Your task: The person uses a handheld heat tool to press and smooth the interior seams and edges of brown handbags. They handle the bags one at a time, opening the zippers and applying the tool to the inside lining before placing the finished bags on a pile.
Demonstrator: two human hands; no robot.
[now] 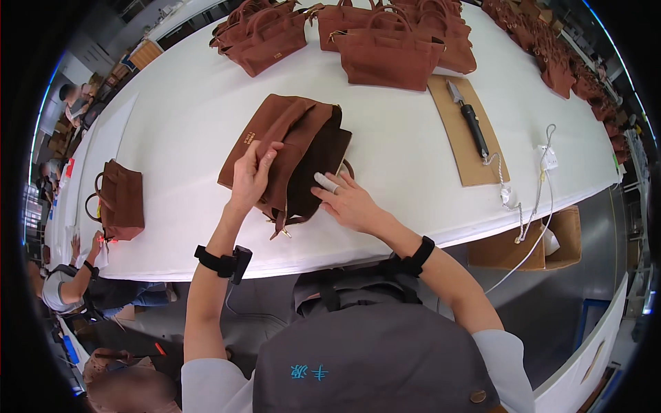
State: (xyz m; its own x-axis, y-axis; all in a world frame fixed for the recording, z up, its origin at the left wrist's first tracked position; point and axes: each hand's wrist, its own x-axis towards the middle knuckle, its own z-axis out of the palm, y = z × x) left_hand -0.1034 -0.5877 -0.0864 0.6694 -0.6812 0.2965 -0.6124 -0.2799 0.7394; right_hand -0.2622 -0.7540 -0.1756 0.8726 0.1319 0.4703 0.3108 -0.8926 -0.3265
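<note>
L hand (251, 175): I see it pinching the upper flap of the brown suede bag (286, 155), thumb on top, fingers curled over the fabric edge – clamped on the bag
R hand (348, 199): lies flat-ish on the bag's near side, fingers spread, not closed round anything; one finger wears a white tape wrap (326, 182)
Hands rel. to each other: apart, bag's dark open middle between them
Bag: lying on its side on the white table (186, 124), right under both hands, mouth toward me; a small metal pull (281, 227) hangs off its near edge, between the wrists
Wrists: black strap w/ small box on L wrist (224, 263); black band on R wrist (418, 256)
Beyond the hands: row of finished brown bags (389, 55) at the far table edge, well apart from the one I'm handling
R of the R hand: brown board (458, 148) w/ a black-handled knife (468, 117) on it; past that a white cord (544, 179) trailing off the table edge to a cardboard box (561, 237)
Far L of the L hand: another brown bag (120, 199) standing near the table edge; a co-worker's hand (94, 241) just below it
Near me: grey apron (372, 351), below both forearms
</note>
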